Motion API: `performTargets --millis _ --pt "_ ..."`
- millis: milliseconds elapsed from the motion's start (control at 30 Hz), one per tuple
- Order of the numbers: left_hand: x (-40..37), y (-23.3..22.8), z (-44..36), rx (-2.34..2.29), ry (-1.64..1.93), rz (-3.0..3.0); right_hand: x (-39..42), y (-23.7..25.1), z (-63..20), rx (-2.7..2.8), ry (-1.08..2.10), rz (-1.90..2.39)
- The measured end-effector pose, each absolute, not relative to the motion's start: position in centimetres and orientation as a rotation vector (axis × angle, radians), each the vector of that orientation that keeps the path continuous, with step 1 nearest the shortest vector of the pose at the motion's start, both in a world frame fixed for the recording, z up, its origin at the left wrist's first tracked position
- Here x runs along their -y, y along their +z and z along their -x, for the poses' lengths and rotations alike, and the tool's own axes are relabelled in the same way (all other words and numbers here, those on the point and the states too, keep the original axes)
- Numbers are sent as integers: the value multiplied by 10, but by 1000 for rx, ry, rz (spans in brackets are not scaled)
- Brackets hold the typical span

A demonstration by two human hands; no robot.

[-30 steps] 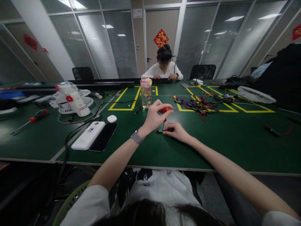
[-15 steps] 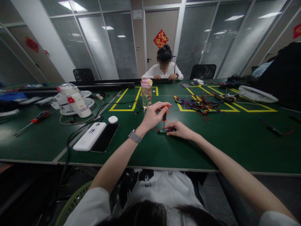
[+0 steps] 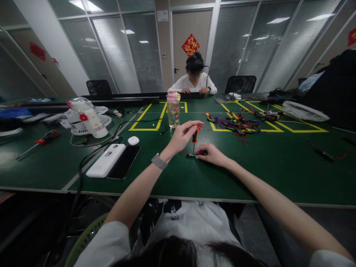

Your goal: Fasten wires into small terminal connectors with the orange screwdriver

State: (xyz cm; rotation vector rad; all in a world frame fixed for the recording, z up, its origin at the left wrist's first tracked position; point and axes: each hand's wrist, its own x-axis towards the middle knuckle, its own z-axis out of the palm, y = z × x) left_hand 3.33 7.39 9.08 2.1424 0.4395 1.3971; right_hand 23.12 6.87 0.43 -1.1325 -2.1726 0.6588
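Observation:
My left hand grips a small red-handled screwdriver, held upright with its tip down on a small circuit board lying on the green table. My right hand presses flat on the right end of that board, fingers pinching it against the table. A thin red wire runs from the board toward my left hand. A watch sits on my left wrist.
A white power bank and a black phone lie to the left, with a white earbud case, cables, a white fan and a red screwdriver. A bottle and a pile of wired boards lie beyond. Another person sits opposite.
My left hand has shifted slightly on the screwdriver handle, fingers turning around it. My right hand stays on the board.

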Motion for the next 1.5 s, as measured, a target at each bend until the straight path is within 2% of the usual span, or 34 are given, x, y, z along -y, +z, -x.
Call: performTargets --millis 300,600,867,1267,1500 --pt "-80 84 -35 -671 1608 -2179 -66 5 -229 2151 657 1135" --pt "-81 85 -32 -493 1440 -2067 -67 4 -230 2157 649 1129" --pt "-80 84 -39 -689 1583 -2212 -67 2 -230 2153 651 1124" --pt "-85 84 -33 -462 1300 -1888 -68 5 -232 2183 667 1131" --pt "-85 79 -35 -727 1564 -2102 -67 5 -232 2180 657 1128"
